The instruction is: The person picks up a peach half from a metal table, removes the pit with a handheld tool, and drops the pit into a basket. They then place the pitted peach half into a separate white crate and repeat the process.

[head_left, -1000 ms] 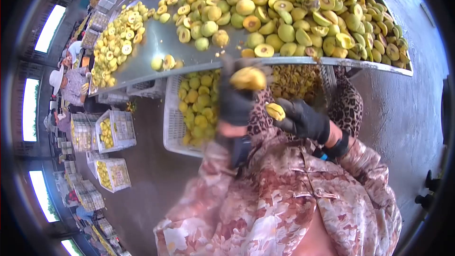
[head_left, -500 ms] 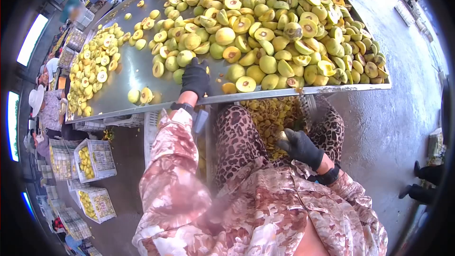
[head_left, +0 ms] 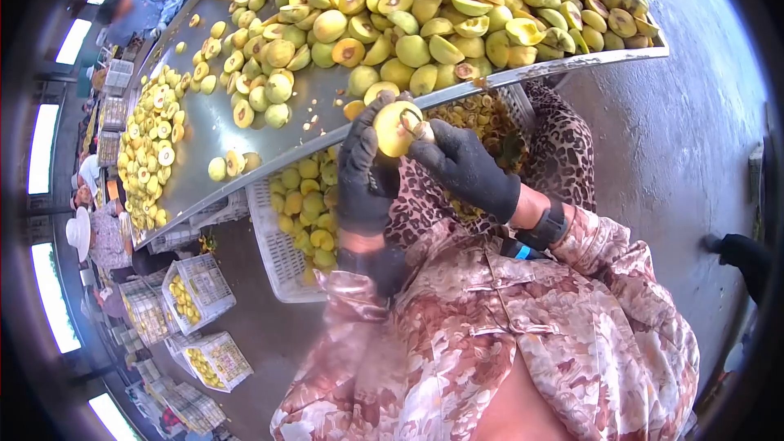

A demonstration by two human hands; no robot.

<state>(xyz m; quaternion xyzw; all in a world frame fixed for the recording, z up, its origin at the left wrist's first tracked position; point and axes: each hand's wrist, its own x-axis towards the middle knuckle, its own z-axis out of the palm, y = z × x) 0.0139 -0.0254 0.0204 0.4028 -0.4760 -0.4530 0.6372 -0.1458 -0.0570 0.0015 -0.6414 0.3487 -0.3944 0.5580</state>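
My left hand (head_left: 363,175), in a dark glove, holds a yellow peach half (head_left: 390,132) with its cut face turned toward my right. In my right hand (head_left: 474,165), also gloved, is a small pitting tool with a curved metal loop (head_left: 413,119). The loop sits against the middle of the cut face; my right fingers close round the pale handle and hide part of it. Both hands are over my lap, just in front of the metal table's edge (head_left: 457,86). A big heap of peach halves (head_left: 408,16) lies on that table.
A smaller pile of peach halves (head_left: 151,147) lies at the table's left. Below the edge stands a white crate (head_left: 282,273) holding peaches. Scraps (head_left: 474,118) fill a container between my legs. A person in blue (head_left: 155,8) is at the far left end.
My left hand has come back from the table with a peach half. My right hand has risen from my lap with the tool to meet it. The view has shifted.
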